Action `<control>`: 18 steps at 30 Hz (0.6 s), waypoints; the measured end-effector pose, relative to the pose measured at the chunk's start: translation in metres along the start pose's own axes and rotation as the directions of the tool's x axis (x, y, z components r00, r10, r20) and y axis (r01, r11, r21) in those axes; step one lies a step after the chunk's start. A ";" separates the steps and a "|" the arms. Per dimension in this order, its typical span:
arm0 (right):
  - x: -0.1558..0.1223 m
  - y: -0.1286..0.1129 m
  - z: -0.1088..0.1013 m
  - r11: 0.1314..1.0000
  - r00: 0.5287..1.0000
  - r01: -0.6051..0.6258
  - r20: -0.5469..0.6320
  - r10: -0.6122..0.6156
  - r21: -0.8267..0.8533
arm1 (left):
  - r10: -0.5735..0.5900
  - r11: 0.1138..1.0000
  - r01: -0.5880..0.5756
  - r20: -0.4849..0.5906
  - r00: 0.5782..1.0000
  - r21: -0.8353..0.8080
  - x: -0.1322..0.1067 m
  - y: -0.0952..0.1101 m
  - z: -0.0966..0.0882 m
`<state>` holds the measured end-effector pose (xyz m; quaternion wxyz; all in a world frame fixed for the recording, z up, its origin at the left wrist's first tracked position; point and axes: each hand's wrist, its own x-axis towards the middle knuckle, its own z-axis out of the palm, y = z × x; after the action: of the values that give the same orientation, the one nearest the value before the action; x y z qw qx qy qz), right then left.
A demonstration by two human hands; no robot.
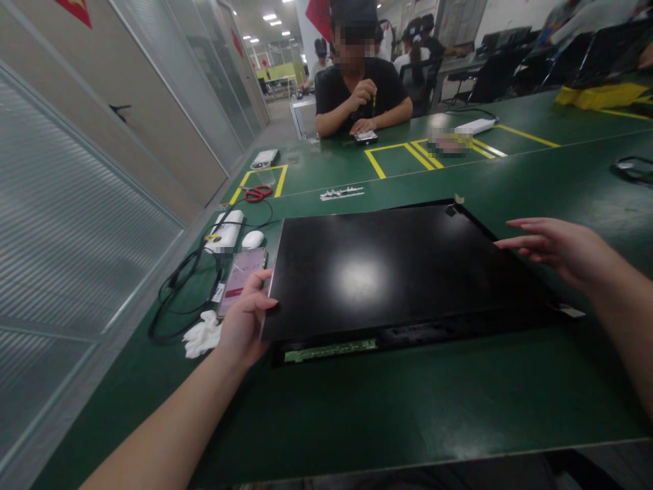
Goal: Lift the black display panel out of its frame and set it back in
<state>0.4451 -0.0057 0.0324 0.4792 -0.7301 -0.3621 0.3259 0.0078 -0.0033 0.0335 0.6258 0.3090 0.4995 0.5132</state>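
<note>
A glossy black screen panel (408, 272) lies over a thin black frame (490, 231), its left edge raised a little. My left hand (247, 316) grips that left edge, thumb on top and fingers around the side. A green circuit strip (331, 350) shows below the panel's near edge. By the right edge is my right hand (566, 255), fingers stretched out and apart. Its index fingertip is at the panel's border; whether it touches, I cannot tell. Pale tape tabs (568, 311) stick out at the near right corner.
Left of the panel are a phone (242, 279), crumpled white tissue (203, 335), a white mouse (253, 239), a white box-shaped device (224, 231) and black cables (176, 279). Red-handled scissors (258, 194) lie beyond. Across the green table (408, 408) sits a person (362, 95) handling a small device.
</note>
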 end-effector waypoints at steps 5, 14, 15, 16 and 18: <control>-0.001 0.000 -0.001 1.000 1.000 0.012 -0.014 -0.012 -0.003 | -0.016 1.000 0.015 0.023 1.000 0.013 0.001 -0.002 -0.001; 0.002 0.001 -0.001 0.997 0.997 0.050 -0.063 -0.054 -0.056 | -0.027 0.997 0.021 0.084 0.996 0.077 0.002 -0.004 0.000; 0.002 0.002 -0.001 0.995 0.996 0.063 -0.058 -0.067 -0.072 | -0.025 0.997 0.018 0.087 0.996 0.080 0.002 -0.004 0.000; 0.002 0.002 -0.001 0.993 0.995 0.076 -0.051 -0.081 -0.092 | -0.023 0.996 0.016 0.088 0.996 0.083 0.002 -0.004 0.000; 0.001 0.003 -0.001 0.984 0.994 0.098 -0.034 -0.104 -0.146 | -0.025 0.996 0.017 0.084 0.996 0.089 0.002 -0.005 0.000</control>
<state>0.4472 -0.0065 0.0302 0.4484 -0.7503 -0.4111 0.2589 0.0091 -0.0030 0.0286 0.6376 0.3528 0.4977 0.4703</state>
